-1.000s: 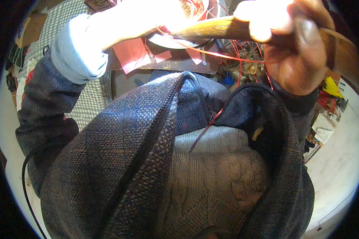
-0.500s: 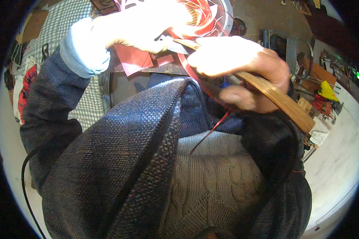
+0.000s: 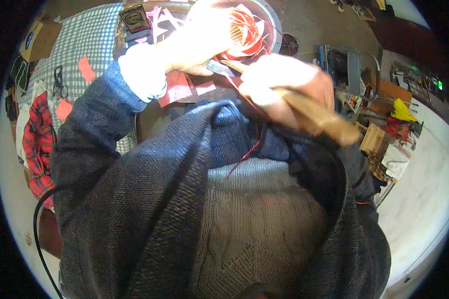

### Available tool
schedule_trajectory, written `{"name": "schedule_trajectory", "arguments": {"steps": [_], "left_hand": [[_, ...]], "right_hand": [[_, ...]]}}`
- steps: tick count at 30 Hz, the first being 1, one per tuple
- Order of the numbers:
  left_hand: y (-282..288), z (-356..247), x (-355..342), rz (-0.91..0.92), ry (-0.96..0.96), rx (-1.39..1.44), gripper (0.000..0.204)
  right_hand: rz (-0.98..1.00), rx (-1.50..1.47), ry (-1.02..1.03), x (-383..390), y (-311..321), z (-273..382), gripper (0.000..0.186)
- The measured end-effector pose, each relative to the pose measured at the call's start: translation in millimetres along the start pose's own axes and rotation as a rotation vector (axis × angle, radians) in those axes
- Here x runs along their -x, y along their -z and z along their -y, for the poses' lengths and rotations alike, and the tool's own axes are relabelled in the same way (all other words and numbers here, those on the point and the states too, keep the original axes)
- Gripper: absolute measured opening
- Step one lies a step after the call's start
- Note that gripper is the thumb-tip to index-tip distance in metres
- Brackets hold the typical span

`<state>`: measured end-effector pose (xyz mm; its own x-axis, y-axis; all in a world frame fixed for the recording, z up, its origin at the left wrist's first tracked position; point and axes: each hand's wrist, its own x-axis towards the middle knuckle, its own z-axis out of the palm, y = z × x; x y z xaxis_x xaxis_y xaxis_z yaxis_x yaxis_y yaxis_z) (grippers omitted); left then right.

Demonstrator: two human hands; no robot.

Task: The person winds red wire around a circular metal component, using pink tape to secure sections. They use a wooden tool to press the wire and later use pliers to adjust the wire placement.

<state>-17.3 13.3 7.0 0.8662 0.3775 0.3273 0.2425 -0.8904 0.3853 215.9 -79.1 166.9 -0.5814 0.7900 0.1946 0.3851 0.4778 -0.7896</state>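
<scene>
Beneath a strong glare lies a bundle of red wire (image 3: pixel 245 37) inside a round metal ring (image 3: pixel 274 25), which looks like a motor stator. My left hand (image 3: pixel 197 47) is on the left side of the bundle. Its fingers look curled, but glare washes out what they hold. A pale grey flat strip (image 3: pixel 218 69) sticks out beside its thumb. My right hand (image 3: pixel 289 87) is closed around a flat wooden stick (image 3: pixel 317 112), whose narrow tip (image 3: pixel 232 65) reaches the lower edge of the wire. Loose red wire (image 3: pixel 243 160) trails down over my clothes.
Pink paper pieces (image 3: pixel 177 89) lie on the work surface below my left hand. A checked cloth (image 3: pixel 85 35) is at the left, with black-handled scissors (image 3: pixel 60 82) and a red plaid cloth (image 3: pixel 37 137). Boxes, a yellow bag (image 3: pixel 406 112) and a metal frame (image 3: pixel 354 70) stand at the right.
The view has shifted, showing more of the checked cloth. My right hand has moved left with the wooden stick, which is blurred. My left hand stays by the wire.
</scene>
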Motion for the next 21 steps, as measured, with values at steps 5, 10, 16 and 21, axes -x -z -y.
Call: {"name": "schedule_trajectory", "arguments": {"steps": [5, 10, 16, 21], "left_hand": [[0, -6, 0, -0.041, -0.030, -0.011, 0.067], [-11, -3, 4, -0.043, 0.009, 0.053, 0.082], [-4, -3, 3, 0.011, 0.071, 0.067, 0.081], [-4, -6, 0, -0.131, -0.008, 0.075, 0.061]], "right_hand": [[0.055, -0.060, -0.057, 14, 4, -3, 0.025], [-0.058, -0.367, -0.123, 31, 0, 7, 0.025], [0.383, 0.105, 0.076, -12, 43, -6, 0.024], [0.017, -0.230, -0.121, 19, 26, 13, 0.020]]}}
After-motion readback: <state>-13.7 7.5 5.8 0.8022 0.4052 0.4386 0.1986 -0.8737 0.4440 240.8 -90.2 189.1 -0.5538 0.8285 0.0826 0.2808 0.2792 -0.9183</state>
